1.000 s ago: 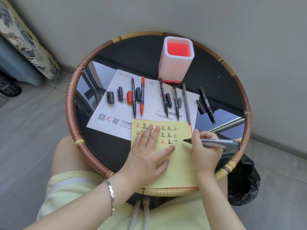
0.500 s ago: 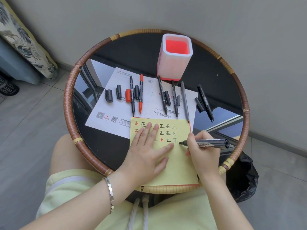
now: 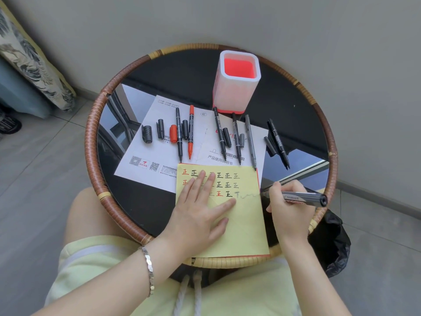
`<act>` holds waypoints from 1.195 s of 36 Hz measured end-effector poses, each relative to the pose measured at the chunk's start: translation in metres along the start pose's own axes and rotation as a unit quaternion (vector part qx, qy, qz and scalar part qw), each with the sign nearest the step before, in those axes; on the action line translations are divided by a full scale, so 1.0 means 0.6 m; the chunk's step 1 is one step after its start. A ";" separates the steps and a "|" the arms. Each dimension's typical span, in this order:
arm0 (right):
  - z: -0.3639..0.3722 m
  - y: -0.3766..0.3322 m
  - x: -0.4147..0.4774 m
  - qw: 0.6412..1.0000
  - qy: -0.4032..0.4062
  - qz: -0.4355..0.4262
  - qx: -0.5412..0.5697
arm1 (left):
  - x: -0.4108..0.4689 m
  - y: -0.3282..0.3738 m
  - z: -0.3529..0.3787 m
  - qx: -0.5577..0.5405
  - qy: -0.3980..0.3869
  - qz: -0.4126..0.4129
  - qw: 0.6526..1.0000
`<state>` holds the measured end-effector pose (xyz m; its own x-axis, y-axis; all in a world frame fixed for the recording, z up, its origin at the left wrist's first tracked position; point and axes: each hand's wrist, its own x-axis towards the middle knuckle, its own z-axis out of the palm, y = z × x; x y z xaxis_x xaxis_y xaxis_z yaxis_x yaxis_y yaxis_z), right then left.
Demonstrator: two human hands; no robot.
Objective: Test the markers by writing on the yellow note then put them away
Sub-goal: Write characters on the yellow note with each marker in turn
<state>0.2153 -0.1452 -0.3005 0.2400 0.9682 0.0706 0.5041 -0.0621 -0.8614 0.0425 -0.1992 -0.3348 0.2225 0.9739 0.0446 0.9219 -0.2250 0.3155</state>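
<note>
A round table with a wound rattan rim point(image 3: 91, 142) and a glossy black top stood against a plain grey wall, on grey floor tiles. The yellow note point(image 3: 246, 224) lay on the near part of the top, its near edge over the rim. Far to the note's left hung a leaf-patterned curtain point(image 3: 34, 65), and low to its right sat a black bag point(image 3: 330, 242) on the floor.

Beyond the note's far edge lay two white leaflets point(image 3: 145, 144), the note overlapping them. One red-and-white pen holder point(image 3: 237, 87) stood past those.

On and beside the leaflets, beyond the note, six uncapped markers lay roughly parallel: four black markers point(image 3: 178, 135) point(image 3: 219, 135) point(image 3: 236, 139) point(image 3: 279, 144), one red marker point(image 3: 191, 133) and one grey marker point(image 3: 250, 142). Seven caps lay among them: five black caps point(image 3: 146, 134), one red cap point(image 3: 173, 136) and one grey cap point(image 3: 242, 140).

The note bore three rows of red and black characters, partly hidden, and a faint wavy grey line ran to its right edge.

The left hand point(image 3: 200, 213), with one bracelet point(image 3: 148, 270) on its wrist, lay flat on the note with its fingers straight and spread. The right hand point(image 3: 289, 210), just right of the note, had its fingers curled round a seventh marker, the held marker point(image 3: 303, 198). It pinched the barrel, and the tip sat at the note's right edge.
</note>
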 end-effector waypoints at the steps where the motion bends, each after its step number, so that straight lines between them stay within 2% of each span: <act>1: -0.001 -0.003 -0.002 1.000 0.006 0.012 0.015 | 0.000 0.000 -0.001 -0.001 0.003 -0.001 1.000; 6: 0.002 -0.007 -0.007 0.990 -0.008 0.101 0.100 | 0.000 0.003 -0.001 -0.005 -0.013 -0.006 1.000; 10: 0.014 -0.026 -0.005 0.987 -0.028 0.101 0.121 | 0.006 0.012 -0.030 -0.106 -0.023 -0.046 0.993; 14: 0.028 -0.061 0.000 0.980 -0.087 0.076 0.164 | 0.017 -0.009 -0.062 -0.210 0.086 -0.090 0.970; 16: 0.036 -0.079 0.004 0.973 -0.118 0.071 0.183 | 0.031 -0.039 -0.086 -0.188 0.170 -0.116 0.960; 18: 0.044 -0.095 0.008 0.966 -0.142 0.071 0.204 | 0.046 -0.072 -0.118 -0.157 0.220 -0.173 0.947; 20: 0.050 -0.110 0.009 0.960 -0.158 0.065 0.221 | 0.062 -0.108 -0.141 -0.141 0.210 -0.258 0.933; 22: 0.056 -0.123 0.010 0.957 -0.170 0.060 0.228 | 0.077 -0.139 -0.151 -0.126 0.167 -0.329 0.921; 24: 0.060 -0.134 0.010 0.954 -0.180 0.067 0.231 | 0.088 -0.161 -0.152 -0.108 0.125 -0.368 0.915; 31: 0.066 -0.138 0.007 0.948 -0.171 0.126 0.237 | 0.105 -0.178 -0.139 -0.069 0.085 -0.372 0.922; 39: 0.055 -0.134 0.012 0.942 -0.170 0.155 0.244 | 0.096 -0.165 -0.151 -0.054 0.144 -0.335 0.929; 43: 0.049 -0.136 0.017 0.943 -0.170 0.155 0.242 | 0.083 -0.166 -0.144 -0.002 0.092 -0.323 0.942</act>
<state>0.1521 -0.1233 -0.2442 -0.0082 0.9484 -0.3169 -0.0040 -0.3169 -0.9484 -0.0657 -0.1257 -0.2822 -0.4429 0.8965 0.0051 0.8447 0.4154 0.3374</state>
